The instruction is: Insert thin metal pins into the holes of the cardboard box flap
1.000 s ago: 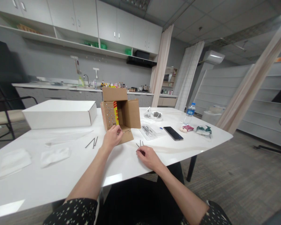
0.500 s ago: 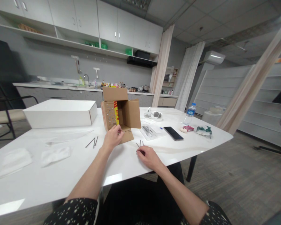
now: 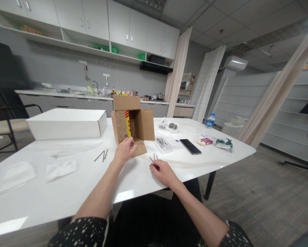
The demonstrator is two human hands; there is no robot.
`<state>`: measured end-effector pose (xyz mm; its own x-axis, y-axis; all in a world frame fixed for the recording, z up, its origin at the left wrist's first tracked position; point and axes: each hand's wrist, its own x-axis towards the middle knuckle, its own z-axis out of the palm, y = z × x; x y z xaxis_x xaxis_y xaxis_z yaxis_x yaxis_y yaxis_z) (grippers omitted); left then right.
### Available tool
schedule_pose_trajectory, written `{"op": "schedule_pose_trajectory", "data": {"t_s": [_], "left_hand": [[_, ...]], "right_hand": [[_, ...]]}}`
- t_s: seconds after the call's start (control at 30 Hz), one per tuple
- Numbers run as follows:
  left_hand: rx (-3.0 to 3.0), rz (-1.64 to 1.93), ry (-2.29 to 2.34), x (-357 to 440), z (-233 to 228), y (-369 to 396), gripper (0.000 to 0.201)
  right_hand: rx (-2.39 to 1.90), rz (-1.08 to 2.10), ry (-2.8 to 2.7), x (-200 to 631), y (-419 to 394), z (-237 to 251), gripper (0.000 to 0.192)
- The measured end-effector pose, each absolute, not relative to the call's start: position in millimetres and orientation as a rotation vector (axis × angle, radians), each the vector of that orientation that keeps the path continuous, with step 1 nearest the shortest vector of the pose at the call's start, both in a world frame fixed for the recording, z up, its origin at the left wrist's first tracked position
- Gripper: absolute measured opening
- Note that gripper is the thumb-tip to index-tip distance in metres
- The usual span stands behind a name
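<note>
Head view: left hand (image 3: 124, 151) at front flap of cardboard box (image 3: 132, 125), fingers pinching small thing (cannot tell what). Right hand (image 3: 163, 172) right of box, fingertips pressed on nails (image 3: 154, 158), long axis pointing toward box.

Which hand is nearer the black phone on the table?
Right. The right hand rests on the table left of and nearer the camera than the phone; the left hand is farther left, at the cardboard box.

on the table (image 3: 66, 192), the cardboard box (image 3: 133, 125) stands right of the flat box (image 3: 66, 123), the phone (image 3: 190, 146) further right.
</note>
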<state>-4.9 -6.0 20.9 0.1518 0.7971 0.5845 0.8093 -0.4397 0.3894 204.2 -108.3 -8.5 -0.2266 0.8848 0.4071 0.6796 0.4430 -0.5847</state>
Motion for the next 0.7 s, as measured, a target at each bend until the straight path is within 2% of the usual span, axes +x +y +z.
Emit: {"op": "schedule_pose_trajectory", "data": {"t_s": [0.7], "left_hand": [[-2.481, -1.140, -1.671, -1.6, 20.3, -11.0, 0.006]], "right_hand": [[-1.296, 0.374, -1.984, 204.2, -109.8, -7.9, 0.016]]}}
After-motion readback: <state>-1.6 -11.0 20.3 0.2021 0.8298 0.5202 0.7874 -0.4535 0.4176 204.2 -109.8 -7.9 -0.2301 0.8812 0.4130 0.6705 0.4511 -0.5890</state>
